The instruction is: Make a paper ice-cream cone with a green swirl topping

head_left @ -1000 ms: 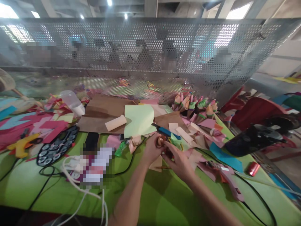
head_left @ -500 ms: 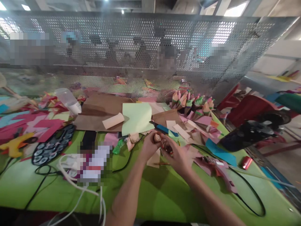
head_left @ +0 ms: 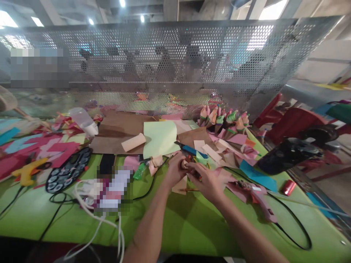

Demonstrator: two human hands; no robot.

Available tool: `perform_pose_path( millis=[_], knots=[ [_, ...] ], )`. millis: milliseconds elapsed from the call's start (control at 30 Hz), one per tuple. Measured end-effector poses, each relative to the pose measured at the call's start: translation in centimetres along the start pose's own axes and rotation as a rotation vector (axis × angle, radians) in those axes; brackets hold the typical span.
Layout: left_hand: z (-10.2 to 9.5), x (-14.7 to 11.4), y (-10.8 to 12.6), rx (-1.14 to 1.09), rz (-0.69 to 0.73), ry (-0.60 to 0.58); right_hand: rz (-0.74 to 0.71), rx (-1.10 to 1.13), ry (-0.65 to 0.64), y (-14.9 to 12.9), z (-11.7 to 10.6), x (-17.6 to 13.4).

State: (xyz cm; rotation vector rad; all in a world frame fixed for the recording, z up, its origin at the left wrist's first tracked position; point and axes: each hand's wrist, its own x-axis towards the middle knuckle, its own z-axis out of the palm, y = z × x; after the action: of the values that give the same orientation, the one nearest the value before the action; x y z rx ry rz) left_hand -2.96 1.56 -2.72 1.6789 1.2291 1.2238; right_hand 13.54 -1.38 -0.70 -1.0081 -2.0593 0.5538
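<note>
My left hand is closed around a small tan rolled piece of paper, whose round end shows between the fingers. The fingertips of my right hand press on that roll from the right. Some reddish detail shows under the right fingers, too small to make out. Beneath my hands lie a tan paper scrap and a thin brown stick. Just beyond them is a blue cutter-like tool. A folded peach paper piece lies left of my left hand.
Paper cones with swirled tops stand at the back right. A pink glue gun with its cord lies right, near a dark bottle and a red can. Left are a yellow glue gun, a black palette and white cables.
My right fingertips have moved left onto the end of the roll, covering more of it. The camera view has shifted slightly; the things on the table lie as before.
</note>
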Motion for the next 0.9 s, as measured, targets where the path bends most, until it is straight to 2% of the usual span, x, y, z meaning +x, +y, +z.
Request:
perform_pose_path(
  millis=[200,467,700,900],
  knots=[
    [-0.1,-0.1,-0.2,0.108,-0.011,-0.029,0.064,-0.026,-0.099,0.5,0.5,0.0],
    [-0.4,0.1,-0.3,0.024,0.042,-0.032,0.085,-0.119,-0.147,0.4,0.5,0.1],
    [-0.2,0.2,0.4,-0.153,-0.018,-0.011,0.012,-0.078,-0.051,0.4,0.6,0.0],
    [-0.3,0.1,0.9,-0.217,-0.057,-0.010,0.026,-0.072,-0.049,0.3,0.5,0.0]
  ],
)
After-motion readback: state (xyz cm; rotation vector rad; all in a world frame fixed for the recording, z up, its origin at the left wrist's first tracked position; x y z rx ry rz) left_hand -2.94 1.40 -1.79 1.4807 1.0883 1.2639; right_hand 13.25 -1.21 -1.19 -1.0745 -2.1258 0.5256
